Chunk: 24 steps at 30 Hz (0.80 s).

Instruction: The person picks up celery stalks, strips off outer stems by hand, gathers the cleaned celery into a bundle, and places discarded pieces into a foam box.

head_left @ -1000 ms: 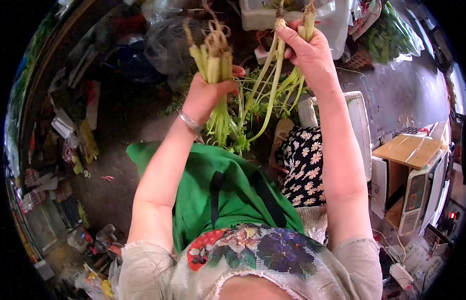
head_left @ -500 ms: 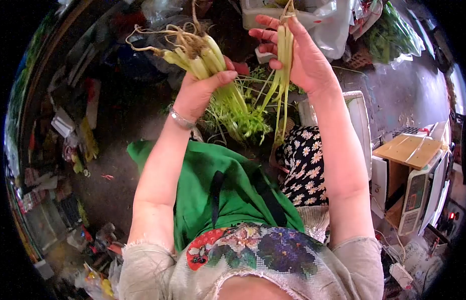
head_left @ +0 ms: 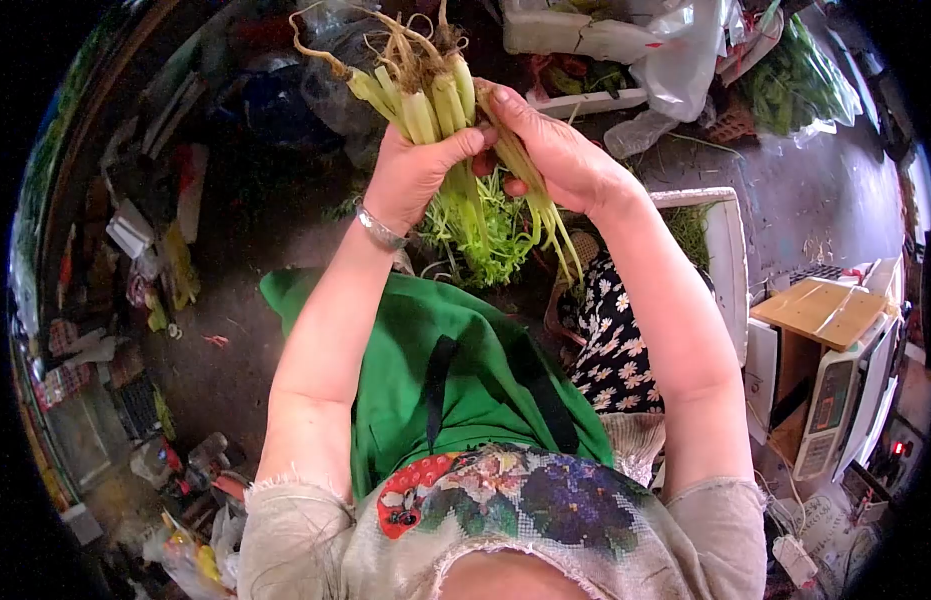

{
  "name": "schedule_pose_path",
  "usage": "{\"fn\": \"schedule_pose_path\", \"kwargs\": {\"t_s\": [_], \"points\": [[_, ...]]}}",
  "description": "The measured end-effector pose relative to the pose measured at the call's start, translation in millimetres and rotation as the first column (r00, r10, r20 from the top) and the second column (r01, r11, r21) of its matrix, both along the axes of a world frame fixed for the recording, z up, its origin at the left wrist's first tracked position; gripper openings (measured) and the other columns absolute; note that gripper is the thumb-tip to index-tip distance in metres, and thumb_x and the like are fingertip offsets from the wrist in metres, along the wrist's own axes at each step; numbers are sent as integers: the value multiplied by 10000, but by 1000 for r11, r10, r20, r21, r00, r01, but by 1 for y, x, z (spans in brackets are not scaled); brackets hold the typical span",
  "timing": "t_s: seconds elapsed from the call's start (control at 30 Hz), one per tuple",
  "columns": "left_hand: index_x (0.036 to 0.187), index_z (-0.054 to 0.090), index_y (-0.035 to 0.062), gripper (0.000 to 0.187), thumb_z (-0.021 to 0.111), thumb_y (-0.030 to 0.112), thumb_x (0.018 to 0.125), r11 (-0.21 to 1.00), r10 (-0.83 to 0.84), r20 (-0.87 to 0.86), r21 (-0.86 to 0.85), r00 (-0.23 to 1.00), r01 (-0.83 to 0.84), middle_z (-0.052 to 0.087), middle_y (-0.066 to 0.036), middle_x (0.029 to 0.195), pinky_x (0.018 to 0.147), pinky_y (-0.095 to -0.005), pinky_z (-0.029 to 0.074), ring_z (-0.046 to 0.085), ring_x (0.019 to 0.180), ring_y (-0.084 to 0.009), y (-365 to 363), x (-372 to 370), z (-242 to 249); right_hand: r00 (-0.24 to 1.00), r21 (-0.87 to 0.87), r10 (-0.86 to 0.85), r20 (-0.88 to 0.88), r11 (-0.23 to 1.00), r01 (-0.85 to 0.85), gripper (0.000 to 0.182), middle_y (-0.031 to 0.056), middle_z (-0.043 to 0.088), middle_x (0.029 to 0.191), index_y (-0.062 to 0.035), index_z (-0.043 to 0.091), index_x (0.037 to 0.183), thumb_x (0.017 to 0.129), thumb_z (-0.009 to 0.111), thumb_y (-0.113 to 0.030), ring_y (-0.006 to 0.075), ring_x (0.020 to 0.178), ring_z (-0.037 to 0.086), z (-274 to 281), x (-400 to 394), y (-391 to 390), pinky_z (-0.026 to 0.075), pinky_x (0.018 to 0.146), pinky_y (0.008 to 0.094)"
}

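Observation:
My left hand (head_left: 410,175) is wrapped round a bunch of celery (head_left: 425,115) with pale stalks. Its tangled, soil-brown roots point up and away from me, and the green leaves hang below over my lap. Close beside it, my right hand (head_left: 570,160) grips a smaller celery plant (head_left: 522,165), thumb on top near its upper end. This plant lies slantwise against the right side of the bunch, its thin stalks trailing down. The two hands nearly meet, and some of the right fingers are hidden behind the stalks. A green apron (head_left: 385,350) covers my lap.
A white foam box (head_left: 575,35) and a clear plastic bag (head_left: 675,80) lie ahead. Another foam box (head_left: 730,240) holding greens stands beside my right arm. Further right is a scale (head_left: 825,405) near a wooden board (head_left: 825,305). Bagged greens (head_left: 800,80) lie at upper right.
My right hand has moved left and down with its celery, bringing it against the bunch; its spread fingers have closed. The bunch in my left hand has shifted slightly up and right.

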<state>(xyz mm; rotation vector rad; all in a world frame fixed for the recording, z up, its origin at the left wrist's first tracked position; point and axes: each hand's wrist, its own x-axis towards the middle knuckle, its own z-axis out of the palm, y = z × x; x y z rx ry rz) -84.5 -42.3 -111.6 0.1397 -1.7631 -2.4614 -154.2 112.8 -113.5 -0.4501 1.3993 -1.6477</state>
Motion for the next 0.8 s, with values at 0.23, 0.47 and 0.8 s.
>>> {"fn": "schedule_pose_path", "kwargs": {"t_s": [0.23, 0.47, 0.8], "points": [[926, 658, 17, 160, 721, 46, 781, 996, 90, 23, -9, 996, -90, 663, -32, 849, 621, -262, 519, 618, 742, -123, -7, -2, 6, 995, -229, -98, -14, 969, 92, 357, 53, 619, 1043, -24, 524, 1240, 936, 556, -207, 135, 911, 610, -1, -5, 2, 517, 764, 270], [919, 632, 26, 189, 739, 61, 767, 992, 122, 57, -21, 991, -121, 639, -26, 830, 613, -271, 506, 600, 701, -140, -14, -6, 1, 788, -39, -307, -534, 940, 340, 203, 23, 662, 871, -34, 664, 975, 823, 689, -165, 91, 804, 572, 10, -18, 19, 471, 741, 246], [892, 645, -10, 140, 712, 74, 801, 974, 114, 3, -195, 993, -111, 645, -38, 781, 572, -244, 490, 594, 639, -126, -1, -5, 5, 703, -90, -245, -668, 964, 250, 221, 164, 633, 716, 1, 649, 934, 774, 688, -145, 181, 599, 561, -4, -11, 8, 470, 619, 320]]}}
